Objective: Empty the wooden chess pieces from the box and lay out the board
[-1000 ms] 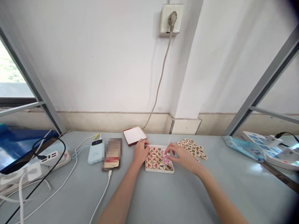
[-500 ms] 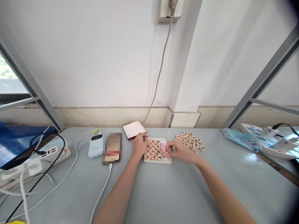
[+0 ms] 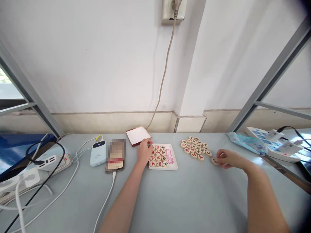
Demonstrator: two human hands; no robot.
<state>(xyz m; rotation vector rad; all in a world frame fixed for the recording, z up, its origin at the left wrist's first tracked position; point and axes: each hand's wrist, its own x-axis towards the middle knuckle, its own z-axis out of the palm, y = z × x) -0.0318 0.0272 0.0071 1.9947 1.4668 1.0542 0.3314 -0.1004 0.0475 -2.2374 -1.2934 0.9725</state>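
My left hand (image 3: pixel 144 150) is closed on the upper left edge of a white box (image 3: pixel 174 167). In the box, round wooden Chinese chess pieces (image 3: pixel 158 158) with red and black characters lie in rows on the left. A bare strip with pink line markings shows along its right side. Far to the right of the box, my right hand (image 3: pixel 227 159) pinches one Chinese chess piece (image 3: pixel 214 161) by its edge, at the table surface. Between box and right hand, a loose cluster of pieces (image 3: pixel 194 149) lies face up, packed close together.
Behind my left hand lies a box lid (image 3: pixel 138 135), white inside. On the left are a phone (image 3: pixel 116 155), a power bank (image 3: pixel 97 153), a power strip (image 3: pixel 64 161) and tangled cables. A blue plastic packet (image 3: pixel 246 144) lies at the right, near a metal frame.
My right hand has moved right, from over the box past the cluster, and now has a piece at its fingertips. My left hand stays at the box edge. The view has shifted slightly.
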